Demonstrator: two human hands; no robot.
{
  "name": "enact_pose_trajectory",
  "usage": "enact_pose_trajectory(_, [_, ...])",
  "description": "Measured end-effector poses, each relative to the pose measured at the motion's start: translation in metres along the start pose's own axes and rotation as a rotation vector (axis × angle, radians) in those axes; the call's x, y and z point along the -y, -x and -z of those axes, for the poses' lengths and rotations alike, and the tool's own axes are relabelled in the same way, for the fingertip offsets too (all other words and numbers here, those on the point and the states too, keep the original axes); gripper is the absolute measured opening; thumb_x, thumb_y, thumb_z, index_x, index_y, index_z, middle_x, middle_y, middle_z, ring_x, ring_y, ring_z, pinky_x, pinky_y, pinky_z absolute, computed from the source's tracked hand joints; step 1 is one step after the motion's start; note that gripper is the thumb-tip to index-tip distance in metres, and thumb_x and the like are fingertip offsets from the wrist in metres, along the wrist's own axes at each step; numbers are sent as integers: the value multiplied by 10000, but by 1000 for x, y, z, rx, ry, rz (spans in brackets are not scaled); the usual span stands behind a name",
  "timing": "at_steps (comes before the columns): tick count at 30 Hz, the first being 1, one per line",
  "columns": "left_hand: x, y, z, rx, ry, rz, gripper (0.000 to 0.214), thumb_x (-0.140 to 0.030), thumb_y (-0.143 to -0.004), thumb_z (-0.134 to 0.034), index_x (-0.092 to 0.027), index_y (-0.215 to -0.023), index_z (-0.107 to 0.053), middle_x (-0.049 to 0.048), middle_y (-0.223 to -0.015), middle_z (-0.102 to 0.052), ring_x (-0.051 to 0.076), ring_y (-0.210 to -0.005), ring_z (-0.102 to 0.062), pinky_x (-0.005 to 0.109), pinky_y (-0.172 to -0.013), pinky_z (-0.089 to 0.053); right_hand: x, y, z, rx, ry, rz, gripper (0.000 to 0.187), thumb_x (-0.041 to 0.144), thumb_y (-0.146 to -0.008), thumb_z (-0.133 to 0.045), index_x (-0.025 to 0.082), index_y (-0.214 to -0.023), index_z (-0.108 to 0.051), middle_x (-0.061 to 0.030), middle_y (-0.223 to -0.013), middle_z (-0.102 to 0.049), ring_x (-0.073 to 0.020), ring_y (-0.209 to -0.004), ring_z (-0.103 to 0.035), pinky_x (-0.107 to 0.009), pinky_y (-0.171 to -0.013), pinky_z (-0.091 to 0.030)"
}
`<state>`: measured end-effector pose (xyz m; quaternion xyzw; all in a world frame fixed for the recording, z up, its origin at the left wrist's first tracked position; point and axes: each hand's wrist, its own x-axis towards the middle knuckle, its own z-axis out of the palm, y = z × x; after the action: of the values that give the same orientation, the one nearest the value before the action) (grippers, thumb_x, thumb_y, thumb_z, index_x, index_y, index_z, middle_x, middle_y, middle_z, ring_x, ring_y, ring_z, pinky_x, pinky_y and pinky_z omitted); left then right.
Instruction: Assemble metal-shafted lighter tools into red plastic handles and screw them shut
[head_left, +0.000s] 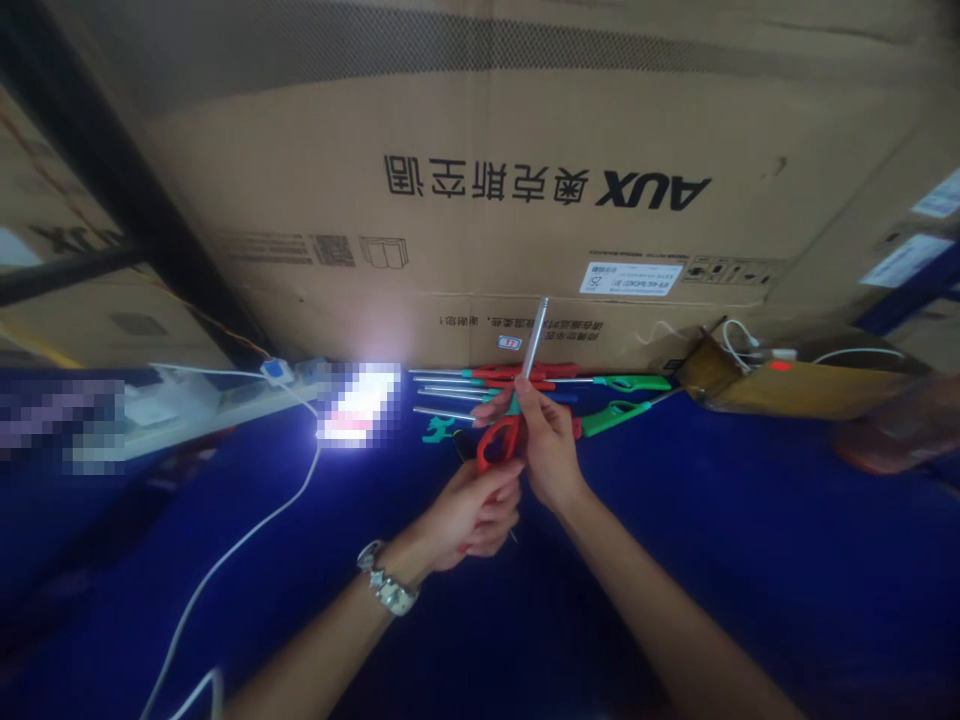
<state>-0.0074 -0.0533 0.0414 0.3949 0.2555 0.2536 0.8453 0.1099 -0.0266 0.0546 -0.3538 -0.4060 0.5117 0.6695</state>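
A long-necked gas lighter (499, 443) with a red handle and a metal tube is held upright in front of me, the tube pointing away. My left hand (480, 510) is closed around the lower part of its handle. Higher up, my right hand (551, 445) pinches it near the base of the tube, where a bit of green shows. Behind the hands lie several more lighters with red and green parts. Two green-handled lighters (634, 382) are to the right, one close beside my right hand. A small green plastic piece (437, 430) sits left of the hands.
A large cardboard carton (480, 120) with upside-down print stands behind the blue surface (675, 540). At left are a bright, pixelated object (358, 405) and a white cable (225, 553). An open cardboard box (810, 388) with white cords sits at right, near a blurred brownish object (896, 425).
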Motion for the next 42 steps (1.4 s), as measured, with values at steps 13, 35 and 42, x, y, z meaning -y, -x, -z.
enact_pose_trajectory(13, [-3,4,-1,98,218,53,478,-422,-773,-716,-203,-550,-354,-110,-377,-288,30,-255,-156,136,-225,-189,-2,10,-12,62,-96,-75,387,593,-867,-629,220,-767,-596,-2,-692,-712,-185,-675,-707,-288,-596,-578])
enact_pose_trajectory(35, [-14,-1,27,-390,-623,-444,316,-454,-866,-634,-163,-763,-565,-25,-656,-534,123,-598,-528,238,-562,-472,-11,6,6,8,447,96,427,554,-818,-700,196,-619,-581,20,-632,-570,-128,-628,-526,-260,-651,-448])
enact_pose_trajectory(42, [-35,5,50,-512,-616,-496,300,-456,-863,-634,-172,-795,-562,-4,-666,-627,134,-572,-637,229,-539,-513,-19,7,9,220,664,71,368,500,-954,-504,205,-885,-711,-25,-807,-683,-172,-733,-621,-286,-671,-471])
